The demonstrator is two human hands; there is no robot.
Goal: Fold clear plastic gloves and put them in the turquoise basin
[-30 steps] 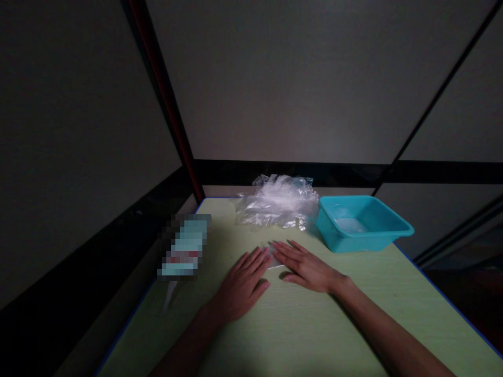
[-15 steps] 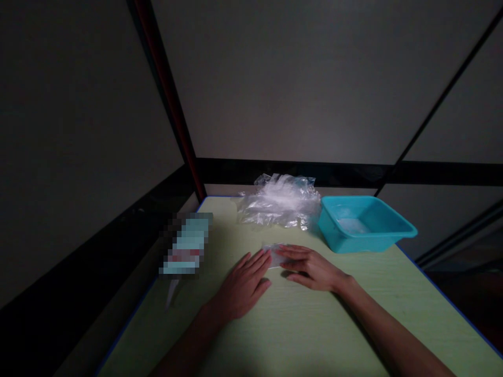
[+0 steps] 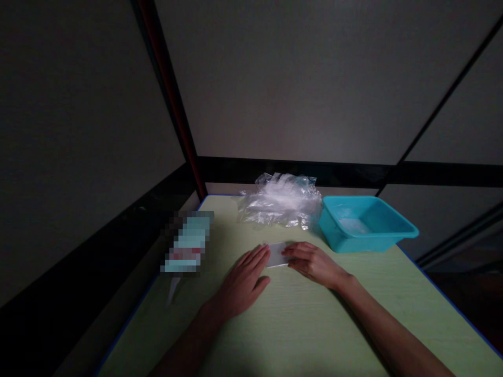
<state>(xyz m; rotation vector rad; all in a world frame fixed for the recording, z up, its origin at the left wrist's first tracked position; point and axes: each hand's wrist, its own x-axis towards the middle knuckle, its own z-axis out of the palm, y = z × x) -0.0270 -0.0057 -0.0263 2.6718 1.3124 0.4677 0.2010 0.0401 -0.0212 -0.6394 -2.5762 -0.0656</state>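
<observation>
A small, flat, whitish rectangular packet [image 3: 277,255] lies on the pale green table [image 3: 298,330] between my two hands. My left hand [image 3: 245,280] rests flat with its fingertips on the packet's left edge and its thumb apart. From the right, my right hand [image 3: 314,263] touches the packet's right end, its fingers slightly bent over it. That end of the packet is hidden under the fingers.
Crumpled clear plastic bags [image 3: 281,201] lie at the table's back edge. Beside them at the back right stands a turquoise basin [image 3: 361,243] with something whitish inside. A blurred-out, light teal object [image 3: 190,243] is at the left edge. Walls rise behind and left.
My right hand's fingers have drawn together and shifted slightly right, and more of the packet shows between the hands. My left hand has barely moved.
</observation>
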